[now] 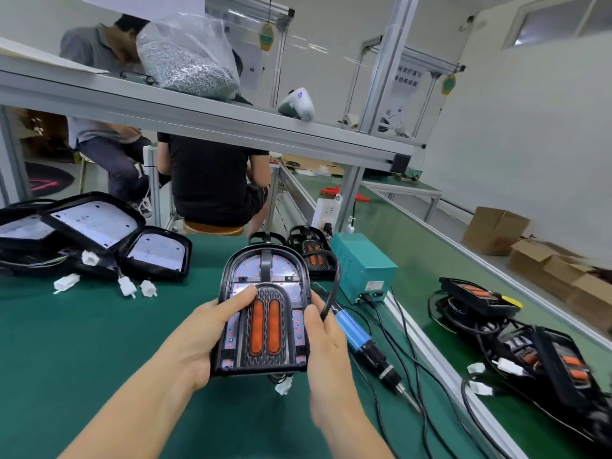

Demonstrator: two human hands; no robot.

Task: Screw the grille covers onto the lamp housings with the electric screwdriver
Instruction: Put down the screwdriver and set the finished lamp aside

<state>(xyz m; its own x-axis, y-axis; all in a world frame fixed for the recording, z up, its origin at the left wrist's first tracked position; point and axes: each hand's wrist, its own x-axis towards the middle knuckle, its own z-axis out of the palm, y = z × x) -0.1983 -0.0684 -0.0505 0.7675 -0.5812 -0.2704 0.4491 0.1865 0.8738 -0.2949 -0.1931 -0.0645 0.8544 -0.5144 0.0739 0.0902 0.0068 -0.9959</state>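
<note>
Your left hand [198,329] grips the lamp housing [263,313] by its left edge, thumb laid across the grille cover [265,326]. Your right hand [326,339] clasps the right edge, fingers curled round it and pinching a black cable [332,293] against the rim.

Room: green worktop [82,342] lies open front-left of the housing. Right side is crowded: electric screwdriver [357,336] lies just beside your right hand, cables trailing to the teal power box [362,266]. The worktop's alu rail edge [430,352] runs diagonally just beyond. Overhead shelf [198,111] caps the space above.

Hidden/unclear: housing's underside and near end are out of sight; a white connector [283,387] peeks out below it. Whether the cover has screws in – can't tell. Finished units at right [530,352] are blurred. Bare housings [99,233] at far left are cut by the frame.

Axis: housing's long axis runs away from you, rounded end far, flat end near, face tilted up toward you. Held off the worktop, centre frame.
</note>
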